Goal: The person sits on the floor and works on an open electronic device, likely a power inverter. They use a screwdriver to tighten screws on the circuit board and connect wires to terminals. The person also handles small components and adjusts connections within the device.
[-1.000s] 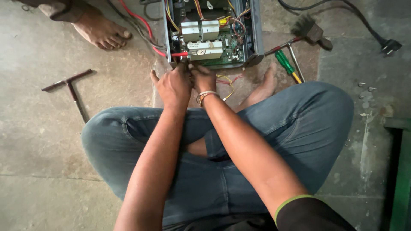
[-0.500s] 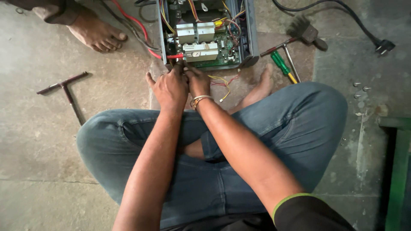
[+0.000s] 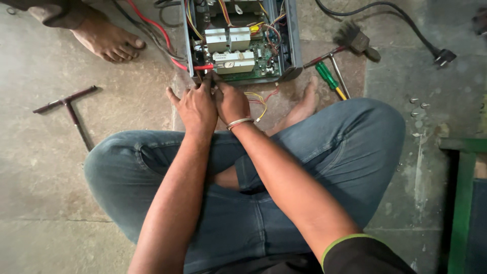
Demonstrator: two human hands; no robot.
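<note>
I sit cross-legged on a concrete floor in blue jeans. An opened metal electronics case (image 3: 290,35) with a green circuit board (image 3: 256,63), white blocks and coloured wires lies just past my knees. My left hand (image 3: 195,106) and my right hand (image 3: 231,101), which wears a thin wrist bangle, are pressed together at the case's near left corner. Their fingertips meet by a red wire end (image 3: 202,67). What the fingers pinch there is hidden. Loose yellow and red wires (image 3: 259,99) trail out beside my right wrist.
A T-shaped wrench (image 3: 68,106) lies on the floor to the left. A green-handled screwdriver (image 3: 329,78), a metal tool and a brush (image 3: 355,39) lie right of the case. A black cable with plug (image 3: 442,55) runs at the far right. Another person's bare foot (image 3: 106,40) rests at the upper left.
The view has shifted slightly, so the case sits a little higher in frame. Both hands stay together at the case's near left corner with little visible movement.
</note>
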